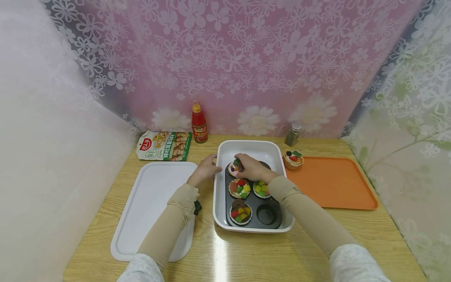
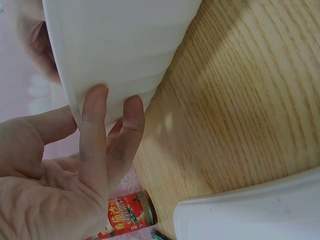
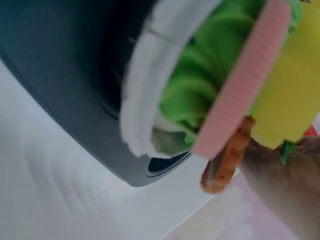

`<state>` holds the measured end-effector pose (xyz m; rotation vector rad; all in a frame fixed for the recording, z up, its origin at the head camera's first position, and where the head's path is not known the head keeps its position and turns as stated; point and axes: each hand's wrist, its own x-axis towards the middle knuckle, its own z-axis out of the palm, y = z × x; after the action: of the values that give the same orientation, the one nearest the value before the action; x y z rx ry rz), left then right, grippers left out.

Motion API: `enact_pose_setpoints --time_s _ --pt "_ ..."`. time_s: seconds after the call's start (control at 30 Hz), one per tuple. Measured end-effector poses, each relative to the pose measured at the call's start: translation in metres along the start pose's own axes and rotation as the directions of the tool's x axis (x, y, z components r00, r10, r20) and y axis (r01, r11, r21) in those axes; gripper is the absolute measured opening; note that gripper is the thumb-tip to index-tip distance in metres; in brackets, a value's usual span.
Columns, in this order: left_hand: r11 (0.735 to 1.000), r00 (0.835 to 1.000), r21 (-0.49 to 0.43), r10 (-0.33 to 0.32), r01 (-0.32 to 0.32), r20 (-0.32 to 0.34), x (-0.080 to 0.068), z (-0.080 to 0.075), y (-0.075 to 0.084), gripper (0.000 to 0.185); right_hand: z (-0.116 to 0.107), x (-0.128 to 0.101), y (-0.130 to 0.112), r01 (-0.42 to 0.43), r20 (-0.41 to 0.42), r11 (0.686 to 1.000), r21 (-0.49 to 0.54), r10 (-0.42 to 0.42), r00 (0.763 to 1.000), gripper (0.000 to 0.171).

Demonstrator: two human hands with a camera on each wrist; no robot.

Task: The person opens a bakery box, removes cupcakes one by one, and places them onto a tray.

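The right hand [image 1: 254,168] has its fingers close around a little cake [image 1: 232,169] in the dark pan [image 1: 254,206]. The left hand's [image 1: 204,170] fingers pinch the white tub [image 1: 251,150].

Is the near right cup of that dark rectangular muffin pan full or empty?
Empty: in the head view, the round dark cup shows its bare bottom, with nothing inside.

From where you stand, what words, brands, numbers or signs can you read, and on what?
"好人家": red logo on the flat white-and-green food packet.
"鲜": green, same packet; its other print is too blurred.
"番茄沙司": label of the red plastic bottle with yellow cap.
"Ketchup": same label, less clear; smaller print unreadable.
Small clear jar with grey lid: nothing legible.
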<state>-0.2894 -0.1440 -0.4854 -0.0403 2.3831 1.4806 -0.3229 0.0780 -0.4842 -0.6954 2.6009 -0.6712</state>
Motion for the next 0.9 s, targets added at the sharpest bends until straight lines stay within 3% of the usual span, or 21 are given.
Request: enact_pose_setpoints --time_s 0.9 --pt "1.0 1.0 0.015 -0.016 0.016 0.004 0.0003 0.0004 0.0007 0.064 -0.0015 -0.0001 -0.0066 -0.028 -0.024 0.996 -0.085 0.026 0.999 0.083"
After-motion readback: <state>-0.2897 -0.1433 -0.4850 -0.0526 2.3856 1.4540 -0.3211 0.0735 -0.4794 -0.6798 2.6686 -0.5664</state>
